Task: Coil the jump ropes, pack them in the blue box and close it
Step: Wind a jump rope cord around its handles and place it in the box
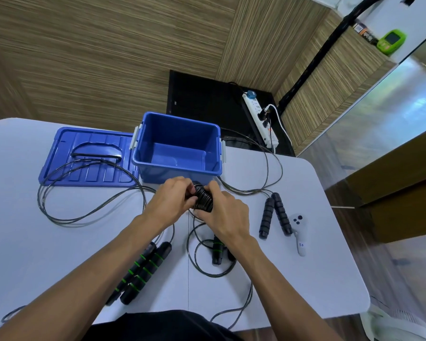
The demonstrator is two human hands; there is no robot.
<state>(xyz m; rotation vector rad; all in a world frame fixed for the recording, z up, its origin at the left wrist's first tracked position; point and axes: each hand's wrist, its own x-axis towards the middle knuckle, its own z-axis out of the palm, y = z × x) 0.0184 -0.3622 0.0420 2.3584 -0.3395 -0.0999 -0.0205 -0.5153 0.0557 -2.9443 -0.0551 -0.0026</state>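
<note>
At the left of the white table (34,242) lies the blue lid (66,148), ribbed moulded plastic, flat, with thin loops of dark rope cord (59,221) trailing over it; the cord looks like a light, springy coated cable, likely to unwind unless pinned. Near the front edge, a green-banded handle pair (143,271) rests side by side, foam-covered, probably soft and easy to grasp. The left hand (169,199) has its grip closed, fingers pinching a ridged black handle bundle (203,198), held just in front of the blue box (177,146). That box stands open and holds nothing, rigid smooth plastic with pale side latches. The right hand (223,210) likewise grips the same bundle from the other side, fingers curled round it. The ridged foam should resist slipping; holding at the handles and winding the cord round them appears the sound approach. Below the hands a third handle (217,252) lies among loose cord. Further right, a black ridged handle pair (274,216) rests on the table, beside a white controller (299,235).
</note>
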